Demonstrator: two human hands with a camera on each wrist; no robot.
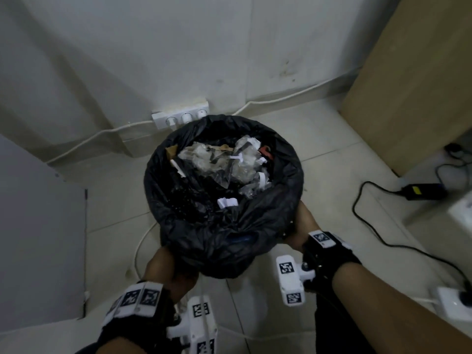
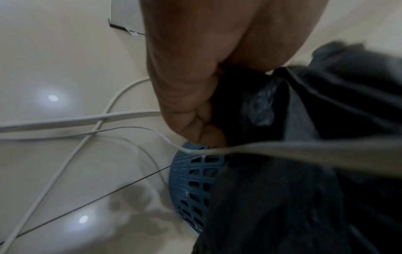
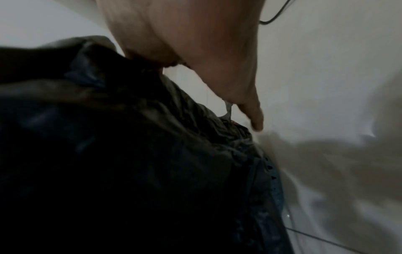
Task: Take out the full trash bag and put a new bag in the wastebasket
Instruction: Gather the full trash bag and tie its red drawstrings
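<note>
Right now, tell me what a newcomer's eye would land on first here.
First, the black trash bag in the middle of the floor, open and full of crumpled wrappers. Both hands grip its near edge, the left hand and the right hand. Beneath it, the left wrist view shows a blue wastebasket, with white cables crossing the floor beside it.

Left hand (image 1: 167, 264) and right hand (image 1: 305, 226) reach forward, fingers (image 2: 195, 120) curled under.

The left hand (image 2: 191, 89) grips the folded edge of the black trash bag (image 2: 304, 197). Beneath it shows the blue lattice wastebasket (image 2: 193, 185). White cables (image 2: 71, 120) cross the pale floor (image 2: 54, 56).
</note>
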